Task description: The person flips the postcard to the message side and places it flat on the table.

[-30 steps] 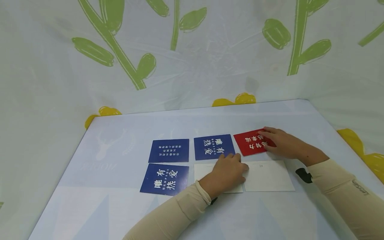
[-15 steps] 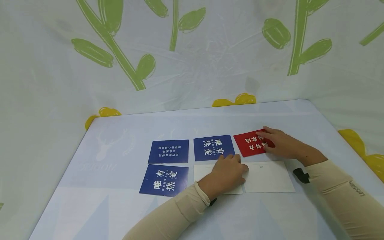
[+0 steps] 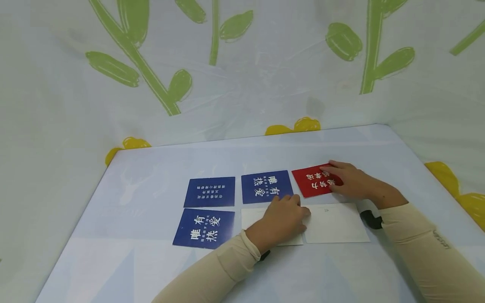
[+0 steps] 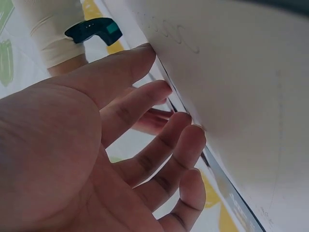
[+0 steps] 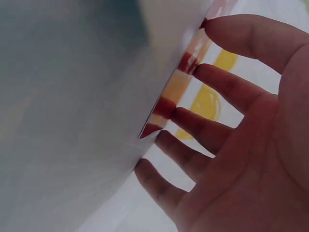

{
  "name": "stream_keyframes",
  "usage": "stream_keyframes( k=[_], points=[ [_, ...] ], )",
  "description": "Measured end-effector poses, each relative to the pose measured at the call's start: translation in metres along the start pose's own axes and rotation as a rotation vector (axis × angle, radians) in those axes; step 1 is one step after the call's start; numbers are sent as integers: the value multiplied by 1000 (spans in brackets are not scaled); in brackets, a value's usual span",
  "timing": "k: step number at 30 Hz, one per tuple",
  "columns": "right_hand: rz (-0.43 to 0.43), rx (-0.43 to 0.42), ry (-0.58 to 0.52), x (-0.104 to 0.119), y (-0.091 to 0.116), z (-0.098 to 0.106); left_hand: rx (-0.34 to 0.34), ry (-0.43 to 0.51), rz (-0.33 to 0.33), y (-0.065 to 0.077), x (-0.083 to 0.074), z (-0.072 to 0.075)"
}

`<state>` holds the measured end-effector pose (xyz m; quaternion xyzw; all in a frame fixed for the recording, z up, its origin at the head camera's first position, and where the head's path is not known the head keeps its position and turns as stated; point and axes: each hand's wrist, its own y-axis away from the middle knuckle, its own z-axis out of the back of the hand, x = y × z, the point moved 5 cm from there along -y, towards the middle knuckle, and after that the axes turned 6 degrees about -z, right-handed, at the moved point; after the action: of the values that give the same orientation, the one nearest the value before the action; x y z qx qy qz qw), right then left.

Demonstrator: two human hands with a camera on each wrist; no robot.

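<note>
Six printed cards lie in two rows, so several in all. My right hand point(image 3: 354, 182) rests its spread fingertips on the red card point(image 3: 311, 184) with white characters, at the right end of the far row. In the right wrist view the fingers reach a thin red edge. My left hand point(image 3: 281, 221) lies over a white card point(image 3: 251, 213) in the near row and hides much of it; its fingers are loosely bent, fingertips at the card's far edge. Next to it is a second white card point(image 3: 337, 227). Blue cards point(image 3: 210, 198) with white characters lie to the left.
The pale table point(image 3: 125, 219) has a faint printed pattern. Behind it hangs a white cloth point(image 3: 246, 92) printed with green leaves and yellow flowers. Both forearms wear beige sleeves point(image 3: 212, 273), and a dark wrist-worn device point(image 3: 370, 219) shows under the right wrist.
The head view has shifted slightly, so the scene sits a little further left. Both hands and the cards keep their places.
</note>
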<state>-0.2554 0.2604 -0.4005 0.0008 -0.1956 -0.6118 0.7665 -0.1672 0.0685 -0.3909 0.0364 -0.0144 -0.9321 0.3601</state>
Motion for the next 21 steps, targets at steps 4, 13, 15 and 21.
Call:
stream_keyframes(
  k=[4,13,15,21],
  points=[
    [2,-1,-12,1,1,0,4,-3,-2,0,0,1],
    [-6,3,-43,-5,2,-2,38,-35,-17,-1,-4,3],
    [-3,4,-44,-6,2,-3,55,-44,-15,-1,-5,4],
    [16,-1,-42,-3,3,-1,66,-37,25,-3,-4,10]
  ],
)
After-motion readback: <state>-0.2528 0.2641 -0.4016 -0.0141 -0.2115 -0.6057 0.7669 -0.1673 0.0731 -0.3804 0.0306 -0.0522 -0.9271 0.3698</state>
